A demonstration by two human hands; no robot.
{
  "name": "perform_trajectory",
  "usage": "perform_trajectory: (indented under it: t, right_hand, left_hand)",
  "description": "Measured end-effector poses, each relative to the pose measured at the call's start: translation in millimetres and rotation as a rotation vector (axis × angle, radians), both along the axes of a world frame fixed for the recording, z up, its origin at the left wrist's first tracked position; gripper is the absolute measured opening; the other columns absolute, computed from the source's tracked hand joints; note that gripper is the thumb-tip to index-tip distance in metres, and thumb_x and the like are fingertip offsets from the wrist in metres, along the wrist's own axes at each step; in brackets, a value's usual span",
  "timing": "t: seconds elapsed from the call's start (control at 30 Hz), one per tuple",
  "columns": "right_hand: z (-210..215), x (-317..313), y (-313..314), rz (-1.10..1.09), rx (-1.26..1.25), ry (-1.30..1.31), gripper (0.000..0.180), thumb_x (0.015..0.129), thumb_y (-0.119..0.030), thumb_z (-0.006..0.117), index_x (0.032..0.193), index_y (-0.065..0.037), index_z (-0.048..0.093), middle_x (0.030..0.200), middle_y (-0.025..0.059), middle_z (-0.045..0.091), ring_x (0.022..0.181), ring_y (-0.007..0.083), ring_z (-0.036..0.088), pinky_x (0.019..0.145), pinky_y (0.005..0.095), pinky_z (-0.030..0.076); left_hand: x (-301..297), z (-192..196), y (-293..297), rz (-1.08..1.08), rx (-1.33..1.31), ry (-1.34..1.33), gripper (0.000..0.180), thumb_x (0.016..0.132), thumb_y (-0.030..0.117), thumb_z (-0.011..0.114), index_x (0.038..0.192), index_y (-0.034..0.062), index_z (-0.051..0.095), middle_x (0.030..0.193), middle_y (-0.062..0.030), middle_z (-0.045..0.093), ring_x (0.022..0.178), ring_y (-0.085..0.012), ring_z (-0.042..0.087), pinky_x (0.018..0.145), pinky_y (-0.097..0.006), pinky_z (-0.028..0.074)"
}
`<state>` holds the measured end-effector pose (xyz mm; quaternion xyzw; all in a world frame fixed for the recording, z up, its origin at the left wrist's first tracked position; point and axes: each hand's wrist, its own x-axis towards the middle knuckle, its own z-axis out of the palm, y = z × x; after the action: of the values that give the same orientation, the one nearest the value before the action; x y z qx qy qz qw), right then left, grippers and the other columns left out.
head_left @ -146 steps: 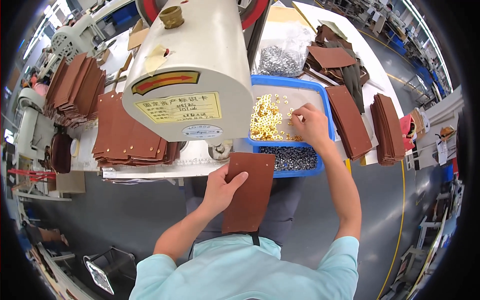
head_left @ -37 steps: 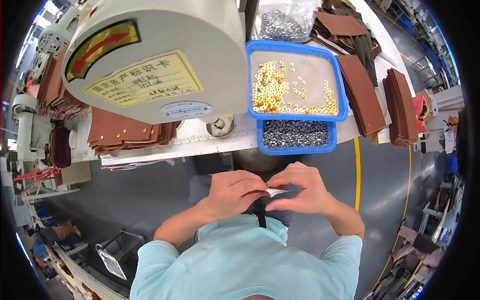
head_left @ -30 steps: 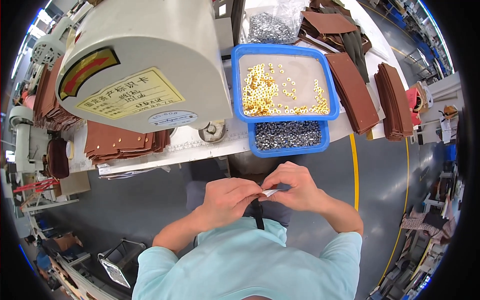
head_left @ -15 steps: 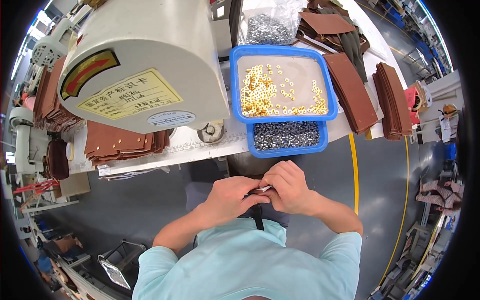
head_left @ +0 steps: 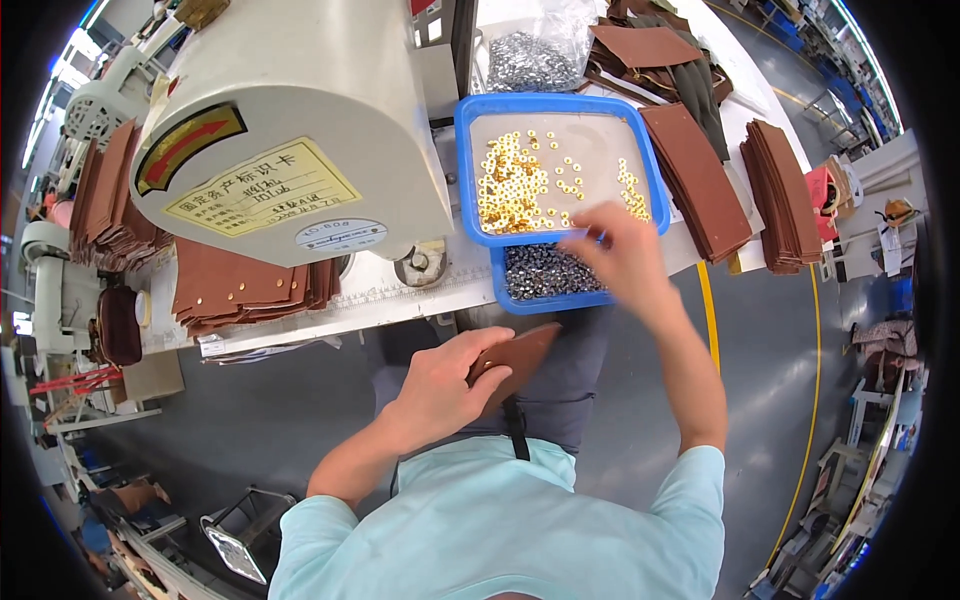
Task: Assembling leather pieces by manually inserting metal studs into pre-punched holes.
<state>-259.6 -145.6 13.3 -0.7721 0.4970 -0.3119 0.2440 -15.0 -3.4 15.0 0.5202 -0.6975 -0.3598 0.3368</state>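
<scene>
My left hand [head_left: 440,385] is closed on a brown leather piece [head_left: 528,358], gripping it by its left side between thumb and fingers, above my lap. My right hand [head_left: 632,260] is over the near right corner of the upper blue tray [head_left: 462,165]; motion smears its fingers, so whether they pinch anything does not show. In that tray lie many small gold ring-shaped eyelets [head_left: 512,190]. Partly beneath it and nearer me sits a second blue tray [head_left: 520,306] of small dark silver metal parts [head_left: 540,272]. My right hand hides part of both trays.
A large cream machine head [head_left: 290,130] stands at the left over the white table [head_left: 400,312]. Gold-studded leather pieces [head_left: 250,285] lie stacked under it. More leather stacks [head_left: 695,185] flank the trays on the right. Behind is a clear bag of silver parts [head_left: 535,60].
Both hands were together at the leather piece. My right hand has let go and moved up and right to the trays. The leather now shows more fully in my left hand.
</scene>
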Motion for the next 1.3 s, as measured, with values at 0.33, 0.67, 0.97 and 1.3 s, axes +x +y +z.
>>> perform_trajectory:
  t: [0.33, 0.67, 0.97, 1.3]
  right_hand:
    - [-12.0, -1.1, -84.7, 0.027, 0.121, 0.405, 0.009, 0.077, -0.008, 0.075, 0.082, -0.001, 0.078, 0.083, 0.0212, 0.074, 0.079, 0.0373, 0.073, 0.08, 0.0458, 0.058]
    - [-13.0, 18.4, -84.2, -0.007, -0.146, 0.751, 0.018, 0.071, -0.013, 0.07, 0.076, 0.005, 0.072, 0.077, 0.0257, 0.071, 0.076, 0.0421, 0.072, 0.076, 0.0486, 0.059]
    - [18.8, 6.9, -41.4, -0.106, -0.167, 0.15, 0.008, 0.079, -0.009, 0.073, 0.082, -0.002, 0.073, 0.072, 0.015, 0.071, 0.068, 0.0268, 0.072, 0.064, 0.0368, 0.058]
    - [-4.9, 43.1, 62.8, 0.368, -0.299, -0.026, 0.018, 0.077, -0.002, 0.078, 0.093, -0.003, 0.069, 0.09, 0.008, 0.069, 0.079, 0.0279, 0.067, 0.068, 0.0354, 0.056]
  left_hand:
    - [21.2, -0.2, 2.0, -0.02, 0.06, 0.018, 0.035, 0.093, 0.005, 0.07, 0.128, 0.0094, 0.066, 0.116, -0.0084, 0.073, 0.088, -0.0206, 0.072, 0.077, -0.031, 0.058]
    - [18.1, -10.0, -11.2, 0.096, 0.42, 0.384, 0.034, 0.096, 0.001, 0.066, 0.13, -0.002, 0.064, 0.102, -0.0047, 0.07, 0.089, -0.0111, 0.067, 0.082, -0.028, 0.056]
    - [21.0, -15.6, -17.5, 0.159, 0.674, 0.801, 0.032, 0.098, 0.002, 0.064, 0.129, -0.0063, 0.065, 0.112, -0.0076, 0.075, 0.097, -0.0105, 0.07, 0.085, -0.027, 0.058]
    - [7.1, -21.5, -19.6, 0.104, 0.651, 0.822, 0.029, 0.096, 0.003, 0.066, 0.124, -0.0043, 0.07, 0.108, -0.0065, 0.075, 0.094, -0.0092, 0.068, 0.083, -0.026, 0.056]
